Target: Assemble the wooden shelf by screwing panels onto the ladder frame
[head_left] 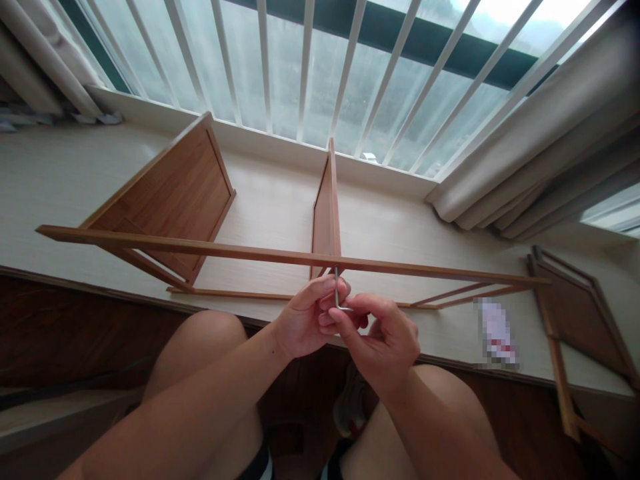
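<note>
A long wooden board (pixel 200 248) stands on edge across the pale sill, joined to an upright middle panel (pixel 327 213) and a left side panel (pixel 175 193). A small metal hex key (pixel 337 290) points up into the board just below the middle panel. My left hand (pixel 305 320) pinches the key's shaft with closed fingers. My right hand (pixel 383 337) grips the key's short bent end, fingers curled. Both hands meet directly under the joint, above my knees.
Another wooden frame panel (pixel 580 320) lies at the right on the sill. A small blurred white packet (pixel 496 333) rests near the sill's front edge. Behind are white window bars (pixel 305 67) and curtains (pixel 550 153) at right. Dark wood floor lies below.
</note>
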Available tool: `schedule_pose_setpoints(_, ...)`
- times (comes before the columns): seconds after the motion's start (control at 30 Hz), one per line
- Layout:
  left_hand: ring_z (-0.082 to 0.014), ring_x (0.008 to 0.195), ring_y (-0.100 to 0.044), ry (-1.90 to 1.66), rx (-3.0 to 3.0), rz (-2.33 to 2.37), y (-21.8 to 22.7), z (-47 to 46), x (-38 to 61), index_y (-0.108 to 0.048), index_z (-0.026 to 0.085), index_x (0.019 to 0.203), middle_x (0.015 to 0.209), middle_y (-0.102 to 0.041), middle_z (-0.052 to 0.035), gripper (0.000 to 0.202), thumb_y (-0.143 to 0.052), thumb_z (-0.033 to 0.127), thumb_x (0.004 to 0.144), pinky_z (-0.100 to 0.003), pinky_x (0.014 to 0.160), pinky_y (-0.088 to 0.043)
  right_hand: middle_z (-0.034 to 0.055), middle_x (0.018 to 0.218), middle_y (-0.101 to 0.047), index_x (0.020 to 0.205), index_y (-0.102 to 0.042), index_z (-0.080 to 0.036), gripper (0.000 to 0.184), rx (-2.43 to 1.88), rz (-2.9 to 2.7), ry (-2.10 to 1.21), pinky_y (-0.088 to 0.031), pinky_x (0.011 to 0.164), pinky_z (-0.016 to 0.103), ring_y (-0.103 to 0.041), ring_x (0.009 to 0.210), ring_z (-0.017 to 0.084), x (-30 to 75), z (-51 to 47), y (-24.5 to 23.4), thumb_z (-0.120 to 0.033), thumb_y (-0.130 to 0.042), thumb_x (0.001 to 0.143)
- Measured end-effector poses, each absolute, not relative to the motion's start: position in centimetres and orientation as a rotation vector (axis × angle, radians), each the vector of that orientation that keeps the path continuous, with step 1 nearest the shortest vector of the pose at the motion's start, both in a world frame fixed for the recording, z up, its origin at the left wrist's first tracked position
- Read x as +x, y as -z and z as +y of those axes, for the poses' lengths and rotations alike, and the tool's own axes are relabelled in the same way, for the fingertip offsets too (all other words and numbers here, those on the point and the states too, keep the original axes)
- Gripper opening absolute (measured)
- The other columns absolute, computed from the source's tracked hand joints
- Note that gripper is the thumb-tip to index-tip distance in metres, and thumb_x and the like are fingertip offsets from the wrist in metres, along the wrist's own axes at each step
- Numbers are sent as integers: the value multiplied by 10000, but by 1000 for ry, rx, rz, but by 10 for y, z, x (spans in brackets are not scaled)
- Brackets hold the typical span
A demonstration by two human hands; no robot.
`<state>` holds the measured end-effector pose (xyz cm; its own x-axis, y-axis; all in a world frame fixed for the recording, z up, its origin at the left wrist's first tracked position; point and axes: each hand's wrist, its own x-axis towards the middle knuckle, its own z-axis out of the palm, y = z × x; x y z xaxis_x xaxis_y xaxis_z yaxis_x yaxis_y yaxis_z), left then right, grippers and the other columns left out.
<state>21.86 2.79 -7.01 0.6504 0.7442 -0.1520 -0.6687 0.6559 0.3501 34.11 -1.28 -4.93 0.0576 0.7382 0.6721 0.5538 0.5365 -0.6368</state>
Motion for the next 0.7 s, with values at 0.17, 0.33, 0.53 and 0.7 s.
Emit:
schedule_pose_setpoints(0.17,-43,462,-348,-802,251,255,73,28,219,-618,162,749,601,-342,53,168,-607,322,801,-211,537,-452,-10,690,-662,889,-625,-196,252,-1109,-1624,-189,-493,462,197,-527,461,80,341,-13,49,-183,-786,695)
schedule_pose_setpoints(0.33,-37,446,-272,-796,254,196,75,28,220,-645,164,781,579,-281,64,186,-557,314,847,-223,610,-474,-10,695,-663,881,-625,-200,233,-1107,-1626,-177,-500,463,196,-525,454,77,341,-13,48,-186,-779,706)
schedule_pose_setpoints(0.53,-43,444,-252,-786,270,162,73,28,219,-653,168,799,555,-284,64,211,-518,310,878,-214,619,-465,-16,691,-665,894,-616,-196,259,-1105,-1607,-149,-512,477,194,-542,459,78,341,-13,50,-166,-785,699)
schedule_pose_setpoints(0.7,-49,443,-263,-777,265,153,74,29,219,-652,170,807,530,-291,58,216,-506,308,887,-171,523,-401,-20,694,-667,908,-598,-198,282,-1095,-1616,-118,-512,474,193,-558,474,84,341,-12,50,-164,-786,700)
